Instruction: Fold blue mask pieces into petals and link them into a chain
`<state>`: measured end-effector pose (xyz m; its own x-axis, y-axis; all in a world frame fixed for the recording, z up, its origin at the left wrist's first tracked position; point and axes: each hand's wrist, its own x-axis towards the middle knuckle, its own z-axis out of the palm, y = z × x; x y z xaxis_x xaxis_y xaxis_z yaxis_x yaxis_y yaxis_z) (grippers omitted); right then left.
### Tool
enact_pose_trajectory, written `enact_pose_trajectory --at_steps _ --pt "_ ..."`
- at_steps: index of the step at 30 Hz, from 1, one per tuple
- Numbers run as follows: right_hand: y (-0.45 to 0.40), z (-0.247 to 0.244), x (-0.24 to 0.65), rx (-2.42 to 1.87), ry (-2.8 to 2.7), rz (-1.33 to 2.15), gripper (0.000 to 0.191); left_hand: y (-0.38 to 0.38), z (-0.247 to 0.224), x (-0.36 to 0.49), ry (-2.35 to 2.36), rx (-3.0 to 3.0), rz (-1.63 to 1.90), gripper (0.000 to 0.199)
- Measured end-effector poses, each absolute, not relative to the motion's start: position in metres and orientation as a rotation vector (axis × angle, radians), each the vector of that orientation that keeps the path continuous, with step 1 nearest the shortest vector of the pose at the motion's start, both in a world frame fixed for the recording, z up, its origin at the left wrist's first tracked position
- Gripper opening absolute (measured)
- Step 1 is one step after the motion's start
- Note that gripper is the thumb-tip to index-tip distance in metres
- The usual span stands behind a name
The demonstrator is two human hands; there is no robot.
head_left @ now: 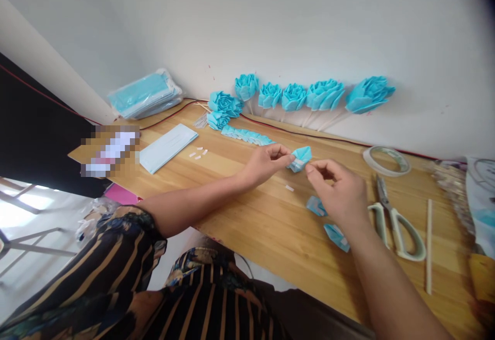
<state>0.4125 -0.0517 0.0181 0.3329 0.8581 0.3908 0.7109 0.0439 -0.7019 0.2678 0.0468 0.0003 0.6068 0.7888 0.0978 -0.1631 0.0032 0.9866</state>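
Between my two hands is a small folded blue petal [302, 157], with a whitish strip across its front. My left hand [263, 165] pinches its left edge between thumb and fingers. Closed in a pinch as well, my right hand [340, 188] is at the petal's lower right edge. Below my right hand, a blue folded piece [316, 206] and another blue folded piece [337, 237] lie on the wooden table [240, 216], partly hidden by the hand and wrist. One small white tape piece [289, 188] lies just below the held petal.
Several blue flowers [294, 97] on sticks lean against the wall. A row of folded petals [247, 135] lies before them. Scissors [394, 221], a tape roll [386, 161] and a wooden stick [429, 247] are at right. Left are a blue stack [169, 147] and bagged masks [145, 95].
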Motion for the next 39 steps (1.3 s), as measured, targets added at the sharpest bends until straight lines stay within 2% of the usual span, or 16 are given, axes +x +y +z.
enact_pose_trajectory --at_steps 8,13,25,34,39 --pt "-0.049 0.010 0.416 -1.665 -1.591 0.119 0.011 0.045 -0.005 0.269 0.466 1.381 0.752 0.036" --pt "-0.049 0.012 0.415 -1.664 -1.594 0.142 0.012 0.046 -0.006 0.269 0.476 1.383 0.732 0.029" --pt "-0.051 0.015 0.416 -1.659 -1.615 0.202 0.012 0.045 -0.001 0.268 0.513 1.379 0.708 0.028" --pt "-0.051 0.012 0.418 -1.679 -1.562 0.250 0.016 0.045 0.001 0.266 0.562 1.382 0.669 0.019" --pt "-0.054 0.020 0.425 -1.764 -1.356 0.220 0.019 0.047 0.003 0.266 0.588 1.412 0.667 0.017"
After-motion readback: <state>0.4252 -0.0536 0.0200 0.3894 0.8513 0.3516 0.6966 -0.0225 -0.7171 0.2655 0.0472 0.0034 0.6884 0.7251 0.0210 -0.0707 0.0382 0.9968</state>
